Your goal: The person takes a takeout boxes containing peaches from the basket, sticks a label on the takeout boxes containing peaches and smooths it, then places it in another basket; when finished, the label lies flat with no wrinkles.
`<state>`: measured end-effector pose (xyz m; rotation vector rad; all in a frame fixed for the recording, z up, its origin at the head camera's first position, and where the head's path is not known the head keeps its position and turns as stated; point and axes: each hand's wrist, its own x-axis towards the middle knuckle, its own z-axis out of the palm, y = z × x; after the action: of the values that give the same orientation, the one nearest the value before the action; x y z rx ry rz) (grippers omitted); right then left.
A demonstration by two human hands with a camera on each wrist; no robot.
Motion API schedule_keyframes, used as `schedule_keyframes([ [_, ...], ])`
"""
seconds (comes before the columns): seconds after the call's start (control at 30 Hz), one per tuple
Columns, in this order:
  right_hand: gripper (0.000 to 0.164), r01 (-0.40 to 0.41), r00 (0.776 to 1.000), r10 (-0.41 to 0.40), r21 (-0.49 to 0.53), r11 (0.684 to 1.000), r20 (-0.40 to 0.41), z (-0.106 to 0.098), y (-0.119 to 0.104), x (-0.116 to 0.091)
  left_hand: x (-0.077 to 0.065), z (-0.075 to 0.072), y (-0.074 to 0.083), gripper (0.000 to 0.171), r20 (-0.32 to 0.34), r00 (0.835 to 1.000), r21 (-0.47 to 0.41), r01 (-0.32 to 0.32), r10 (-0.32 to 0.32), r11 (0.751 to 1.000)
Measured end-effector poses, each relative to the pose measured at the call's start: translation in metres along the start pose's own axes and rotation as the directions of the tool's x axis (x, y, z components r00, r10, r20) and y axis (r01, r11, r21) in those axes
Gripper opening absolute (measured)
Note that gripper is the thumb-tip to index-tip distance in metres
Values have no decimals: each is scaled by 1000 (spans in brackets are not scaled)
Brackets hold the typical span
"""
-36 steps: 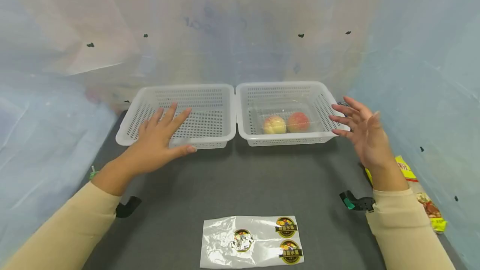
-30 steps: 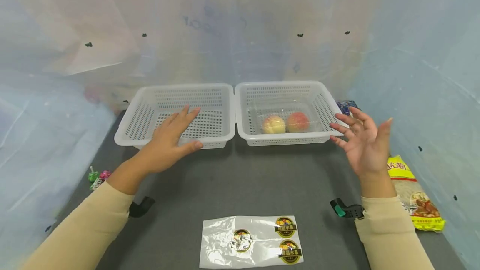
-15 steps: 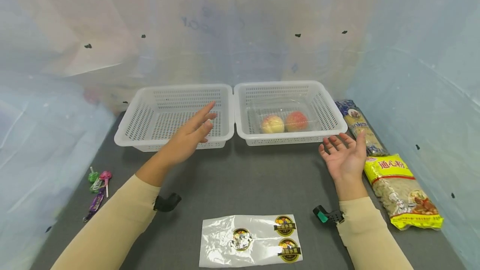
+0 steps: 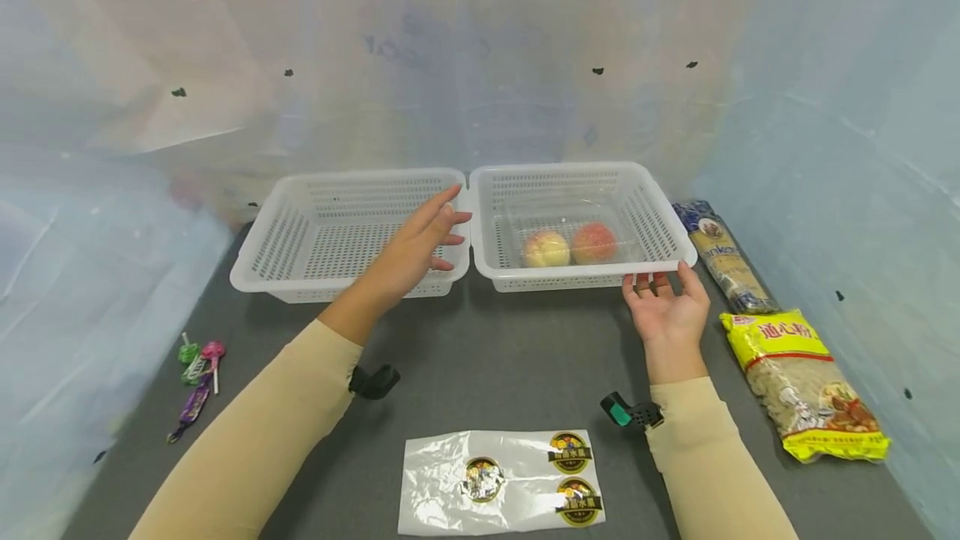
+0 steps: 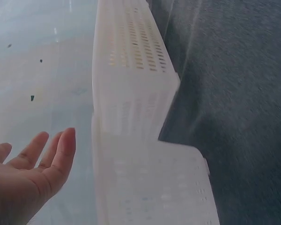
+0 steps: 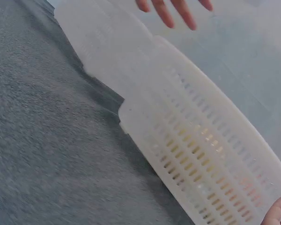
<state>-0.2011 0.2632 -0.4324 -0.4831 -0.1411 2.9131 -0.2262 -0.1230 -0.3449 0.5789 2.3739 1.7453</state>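
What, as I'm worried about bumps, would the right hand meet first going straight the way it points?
Most likely the front rim of the right-hand basket; the right hand looks very close, though whether it touches is unclear.

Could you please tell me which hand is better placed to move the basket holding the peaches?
Probably the right hand: it is at the front rim of the peach basket, near the right corner, though whether it grips is unclear. The left hand is raised near the left basket, holding nothing.
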Motion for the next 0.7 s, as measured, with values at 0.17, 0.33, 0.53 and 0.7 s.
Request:
schedule_keyframes([
  [0.17, 49, 16, 1000, -16, -27, 1000, -4, -5, 11, 3, 14, 12, 3, 74, -18, 1000, -23, -6, 5, 1000],
  [0.33, 50, 60, 998, -61, -59, 996, -13, -6, 16, 4, 30, 28, 5, 70, -28, 1000, -124, -1, -3, 992],
  [0.53, 45, 181, 983, -180, -164, 970, 22, -5, 22, 7, 48, 47, 7, 69, -64, 997, -259, 16, -34, 966],
  [0.7, 57, 267, 963, -254, -262, 927, 84, -9, 25, 10, 59, 59, 1, 71, -83, 994, -339, 42, -74, 940],
])
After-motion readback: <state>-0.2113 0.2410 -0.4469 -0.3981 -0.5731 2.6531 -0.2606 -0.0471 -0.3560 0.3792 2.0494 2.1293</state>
